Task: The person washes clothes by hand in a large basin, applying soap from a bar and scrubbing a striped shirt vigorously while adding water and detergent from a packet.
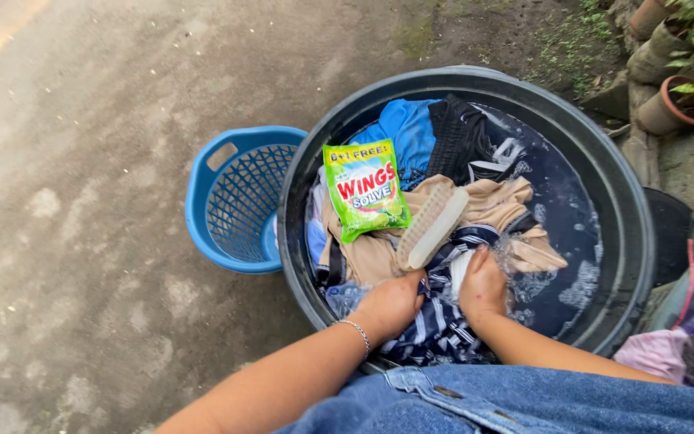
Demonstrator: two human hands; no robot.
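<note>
striped cloth (435, 317): dark navy w/ thin white stripes, wet + bunched, lying at near edge of the black tub (628, 201), half on the heap of laundry, half in soapy water. left hand (391, 305) and right hand (482, 285) both down on it, side by side, a narrow gap btwn them. both fists clenched, each gripping a fold of the striped cloth; fabric bulges up btwn the knuckles and spills below the wrists toward the tub rim. silver bracelet (357, 331) on left wrist.

just above the hands: pale scrub brush (432, 227) lying bristles-down at a slant on a beige garment (491, 217), its near end almost touching left hand. green detergent sachet (365, 189) rests on the heap left of the brush, near the tub wall. blue garment (407, 133) and a black one (455, 137) at far side. suds on the dark water at right.

blue basket (238, 197) sits on concrete, touching tub's left side. clay pots (672, 104) w/ plants top right.

hard to tell: fingertips are tucked under the cloth, so can't see them. what kind of garment the striped cloth is — unclear. denim (524, 402) at bottom covers tub's near rim. more laundry at right edge is cut off.
</note>
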